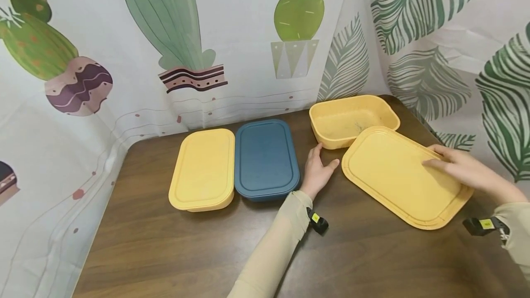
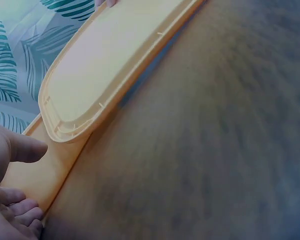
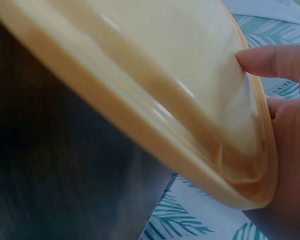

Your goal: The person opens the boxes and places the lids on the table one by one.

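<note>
My right hand (image 1: pixel 459 167) grips a yellow lid (image 1: pixel 401 174) at its right edge, with the thumb (image 3: pixel 270 62) over the face and other fingers behind the rim. The lid's raised rim and groove face up, and its far left corner overlaps an uncovered yellow food container (image 1: pixel 331 144) at the back right. Beside that container's front left corner is my left hand (image 1: pixel 318 171), thumb spread and fingertips right at the wall. In the left wrist view its thumb (image 2: pixel 30 150) points toward the lid, and the other fingers bend by the container's side.
Left of my left hand stands a blue lidded container (image 1: pixel 267 157), and beside it a yellow lidded container (image 1: pixel 203 167). All are on a brown wooden table (image 1: pixel 198 252). A printed cloth (image 1: pixel 244 22) with cacti and leaves hangs behind the table's back edge.
</note>
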`<state>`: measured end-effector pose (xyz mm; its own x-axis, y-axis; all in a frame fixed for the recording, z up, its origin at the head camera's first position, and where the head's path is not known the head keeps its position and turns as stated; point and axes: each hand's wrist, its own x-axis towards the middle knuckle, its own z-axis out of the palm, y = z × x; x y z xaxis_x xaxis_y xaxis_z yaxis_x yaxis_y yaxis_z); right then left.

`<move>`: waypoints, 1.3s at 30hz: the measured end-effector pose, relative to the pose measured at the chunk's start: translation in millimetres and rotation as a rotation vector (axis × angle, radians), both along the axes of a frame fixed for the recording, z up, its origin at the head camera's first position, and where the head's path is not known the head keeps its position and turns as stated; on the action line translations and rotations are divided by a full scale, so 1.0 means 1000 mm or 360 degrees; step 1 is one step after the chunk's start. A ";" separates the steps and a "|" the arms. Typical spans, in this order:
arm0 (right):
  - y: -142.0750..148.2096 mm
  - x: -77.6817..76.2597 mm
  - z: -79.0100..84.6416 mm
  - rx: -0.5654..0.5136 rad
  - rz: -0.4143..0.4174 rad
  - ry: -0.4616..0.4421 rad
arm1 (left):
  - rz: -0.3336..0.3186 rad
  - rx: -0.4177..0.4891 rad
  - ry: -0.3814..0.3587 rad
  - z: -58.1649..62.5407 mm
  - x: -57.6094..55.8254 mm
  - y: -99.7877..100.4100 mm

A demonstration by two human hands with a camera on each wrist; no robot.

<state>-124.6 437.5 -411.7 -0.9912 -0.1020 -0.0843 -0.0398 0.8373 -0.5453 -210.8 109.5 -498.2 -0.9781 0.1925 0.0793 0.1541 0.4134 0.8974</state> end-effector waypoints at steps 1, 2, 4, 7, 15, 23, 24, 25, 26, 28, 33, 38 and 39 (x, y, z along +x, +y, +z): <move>0.000 0.000 -0.001 -0.0009 0.0008 -0.0006 | 0.0001 -0.0002 -0.0006 0.000 0.000 0.000; 0.000 0.000 -0.002 -0.0026 0.0022 -0.0015 | 0.0004 0.0000 -0.0012 0.001 0.000 0.000; 0.000 0.001 -0.005 -0.0019 0.0040 -0.0022 | 0.0007 0.0006 -0.0031 0.001 0.001 0.000; 0.001 0.001 -0.009 -0.0007 0.0064 -0.0045 | 0.0015 0.0024 -0.0051 0.001 0.002 0.001; 0.002 0.002 -0.018 0.0012 0.0107 -0.0160 | 0.0009 0.0046 -0.0049 0.000 0.002 0.002; 0.001 -0.001 -0.023 0.0066 0.0153 -0.0276 | 0.0007 0.0026 -0.0037 -0.001 0.002 0.003; 0.001 -0.001 -0.023 0.0066 0.0145 -0.0305 | 0.0007 0.0023 -0.0036 -0.001 0.002 0.002; 0.002 -0.001 -0.023 0.0066 0.0138 -0.0326 | 0.0009 0.0019 -0.0037 -0.001 0.002 0.002; 0.002 -0.002 -0.023 0.0055 0.0138 -0.0342 | 0.0010 0.0018 -0.0036 0.000 0.002 0.002; 0.003 -0.004 -0.023 0.0052 0.0138 -0.0358 | 0.0010 0.0021 -0.0037 0.000 0.001 0.002; 0.005 -0.006 -0.026 0.0030 0.0123 -0.0353 | 0.0004 0.0017 -0.0034 0.001 0.001 0.001; 0.007 -0.004 -0.029 0.0053 0.0064 -0.0310 | -0.0003 0.0008 -0.0028 -0.001 0.001 0.001; 0.007 -0.004 -0.030 0.0065 0.0050 -0.0304 | -0.0005 0.0008 -0.0027 -0.001 0.001 0.000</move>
